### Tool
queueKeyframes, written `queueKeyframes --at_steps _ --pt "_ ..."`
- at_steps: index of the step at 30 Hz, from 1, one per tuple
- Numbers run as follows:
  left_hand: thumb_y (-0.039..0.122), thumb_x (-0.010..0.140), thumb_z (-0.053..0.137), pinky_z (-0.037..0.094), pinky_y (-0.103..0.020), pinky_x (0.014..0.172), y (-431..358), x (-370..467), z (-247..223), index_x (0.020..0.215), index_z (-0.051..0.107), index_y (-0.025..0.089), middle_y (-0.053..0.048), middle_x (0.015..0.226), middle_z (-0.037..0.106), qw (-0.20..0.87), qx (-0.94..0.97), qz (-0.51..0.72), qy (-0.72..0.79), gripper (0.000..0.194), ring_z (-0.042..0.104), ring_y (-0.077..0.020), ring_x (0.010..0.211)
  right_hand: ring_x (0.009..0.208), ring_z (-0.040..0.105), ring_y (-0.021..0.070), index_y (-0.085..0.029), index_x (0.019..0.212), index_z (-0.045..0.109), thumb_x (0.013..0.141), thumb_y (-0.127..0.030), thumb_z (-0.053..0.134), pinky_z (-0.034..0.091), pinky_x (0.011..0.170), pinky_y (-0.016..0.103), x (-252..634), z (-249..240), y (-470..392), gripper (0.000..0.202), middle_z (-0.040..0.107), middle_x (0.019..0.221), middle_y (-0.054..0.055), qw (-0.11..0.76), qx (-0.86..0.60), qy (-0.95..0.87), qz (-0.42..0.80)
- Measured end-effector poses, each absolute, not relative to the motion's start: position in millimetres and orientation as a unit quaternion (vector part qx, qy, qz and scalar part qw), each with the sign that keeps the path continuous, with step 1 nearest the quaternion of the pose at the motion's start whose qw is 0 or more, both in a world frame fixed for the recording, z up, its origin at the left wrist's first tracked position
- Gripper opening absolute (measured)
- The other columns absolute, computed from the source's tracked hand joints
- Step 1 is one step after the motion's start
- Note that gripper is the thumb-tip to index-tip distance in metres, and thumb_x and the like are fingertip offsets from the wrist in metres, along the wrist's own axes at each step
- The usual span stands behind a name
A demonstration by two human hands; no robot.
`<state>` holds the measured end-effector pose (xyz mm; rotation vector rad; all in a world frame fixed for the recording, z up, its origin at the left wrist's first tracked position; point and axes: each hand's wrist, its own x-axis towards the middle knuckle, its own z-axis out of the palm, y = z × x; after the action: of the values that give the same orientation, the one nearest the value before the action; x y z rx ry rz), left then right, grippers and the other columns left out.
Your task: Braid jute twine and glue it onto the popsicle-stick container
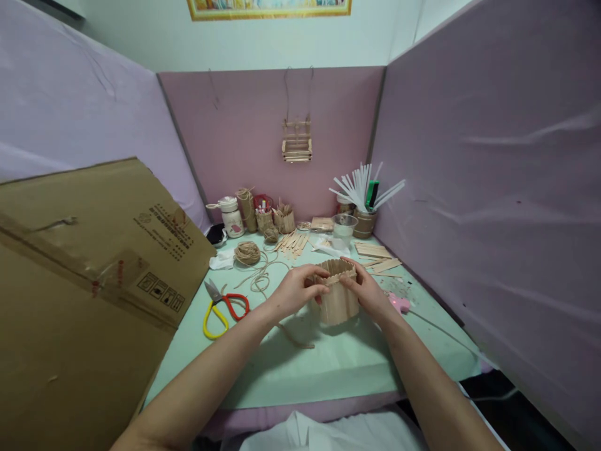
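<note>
A round cup made of wooden craft sticks (339, 305) stands near the middle of the green tabletop, its open top facing up. My left hand (303, 288) curls round its left side, thumb and fingers at the rim. On the other side, my right hand (369, 289) grips the upper right wall, with the thumb on the front. A loose strand of twine (295, 340) lies just left of the cup's base. Beyond my right wrist, a pink glue gun (398, 303) is partly hidden, with its cord running right.
Scissors (226, 307) with red and yellow handles lie at left, by a large cardboard box (94, 275). Behind are a twine ball (247, 252), loose craft sticks (292, 243), a plastic cup (344, 228), and a pot of white sticks (365, 223). A small stick swing (297, 149) hangs on the back panel.
</note>
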<state>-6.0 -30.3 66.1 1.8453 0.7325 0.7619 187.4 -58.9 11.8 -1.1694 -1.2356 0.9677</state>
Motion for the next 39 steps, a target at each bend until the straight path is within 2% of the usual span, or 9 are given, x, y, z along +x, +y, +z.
queueKeyframes --at_steps 2,4,9,12,16,23,32,37,39 --pt "0.028 0.072 0.067 0.047 -0.022 0.055 -29 -13 63 0.101 0.060 0.017 -0.008 0.110 0.055 0.464 0.763 0.347 0.287 0.031 0.057 -0.0065 0.058 0.114 0.054 0.0258 -0.024 0.130 0.045 0.072 -0.049 0.067 0.045 0.093 0.040 187 12 -60 0.066 0.058 0.125 0.007 0.567 -0.488 -0.520 0.413" --pt "0.029 0.073 0.066 0.045 -0.021 0.053 -26 -20 59 0.102 0.059 0.018 -0.008 0.113 0.051 0.437 0.768 0.370 0.286 0.032 0.055 -0.0044 0.056 0.115 0.053 0.0260 -0.025 0.130 0.045 0.072 -0.048 0.068 0.045 0.093 0.040 187 12 -61 0.067 0.058 0.126 0.007 0.574 -0.482 -0.516 0.415" --pt "0.030 0.074 0.066 0.040 -0.020 0.053 -20 -27 53 0.095 0.059 0.017 -0.002 0.092 0.055 0.393 0.779 0.374 0.315 0.026 0.049 -0.0052 0.058 0.114 0.054 0.0265 -0.026 0.131 0.045 0.072 -0.048 0.067 0.045 0.092 0.041 186 12 -61 0.067 0.058 0.125 0.007 0.573 -0.485 -0.508 0.423" --pt "0.028 0.076 0.063 0.041 -0.020 0.055 -17 -26 50 0.102 0.058 0.018 0.001 0.076 0.055 0.419 0.773 0.355 0.319 0.028 0.049 -0.0076 0.059 0.114 0.054 0.0263 -0.025 0.129 0.046 0.072 -0.048 0.068 0.045 0.093 0.041 186 13 -61 0.065 0.058 0.126 0.007 0.572 -0.486 -0.509 0.421" --pt "0.029 0.077 0.061 0.041 -0.022 0.057 -10 -25 50 0.112 0.058 0.018 0.001 0.073 0.056 0.430 0.783 0.328 0.308 0.036 0.050 -0.0092 0.059 0.114 0.054 0.0259 -0.026 0.128 0.047 0.073 -0.047 0.067 0.044 0.094 0.042 187 13 -61 0.062 0.058 0.125 0.006 0.573 -0.488 -0.515 0.410" --pt "0.033 0.082 0.058 0.042 -0.025 0.072 2 -27 60 0.091 0.070 0.017 -0.005 0.079 0.059 0.288 0.868 0.311 0.260 0.022 0.053 -0.0142 0.075 0.113 0.054 0.0261 -0.025 0.128 0.047 0.073 -0.048 0.066 0.044 0.093 0.041 188 11 -60 0.062 0.058 0.125 0.007 0.570 -0.488 -0.518 0.410" --pt "0.033 0.083 0.057 0.042 -0.026 0.071 6 -28 60 0.089 0.070 0.018 -0.005 0.079 0.056 0.257 0.880 0.300 0.262 0.021 0.051 -0.0138 0.074 0.112 0.055 0.0260 -0.026 0.127 0.048 0.073 -0.049 0.066 0.045 0.093 0.042 189 11 -58 0.061 0.059 0.124 0.007 0.568 -0.491 -0.519 0.408" --pt "0.034 0.081 0.060 0.044 -0.029 0.077 11 -28 64 0.086 0.069 0.019 -0.009 0.099 0.055 0.265 0.893 0.296 0.214 0.019 0.053 -0.0171 0.088 0.115 0.054 0.0259 -0.025 0.126 0.048 0.071 -0.047 0.068 0.043 0.095 0.042 189 10 -56 0.063 0.059 0.124 0.006 0.571 -0.479 -0.527 0.409" --pt "0.035 0.082 0.057 0.043 -0.028 0.079 11 -28 67 0.089 0.068 0.019 -0.009 0.100 0.058 0.286 0.898 0.268 0.201 0.020 0.054 -0.0176 0.091 0.115 0.053 0.0255 -0.026 0.127 0.048 0.072 -0.046 0.069 0.043 0.096 0.041 188 10 -56 0.062 0.059 0.124 0.006 0.572 -0.467 -0.530 0.417"
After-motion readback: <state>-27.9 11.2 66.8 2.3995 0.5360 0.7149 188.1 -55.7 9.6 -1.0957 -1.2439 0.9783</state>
